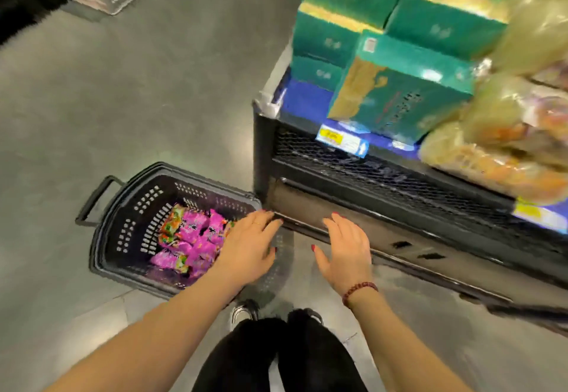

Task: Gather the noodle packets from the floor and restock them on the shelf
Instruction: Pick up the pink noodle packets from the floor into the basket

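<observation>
Both hands hang open above the floor (153,99), between a black basket (123,222) of noodle packets (190,238) and the foot of the shelf (368,176).
The pink noodle packets lie in a heap inside the basket, which stands on the floor with one corner just beside the dark base of the shelf. The left hand (249,247) is over the right rim of the basket, next to the packets. Its grip is spread, the fingers are straight, and it holds nothing; I cannot tell if it touches a packet. The right hand (347,247), with a bead bracelet (359,291) on the wrist, is in front of the shelf base, its grip also spread and empty. On the shelf above stand green boxes (399,84), with clear bags (507,133) of yellowish goods to their right and a price label (341,141) on the blue edge.
</observation>
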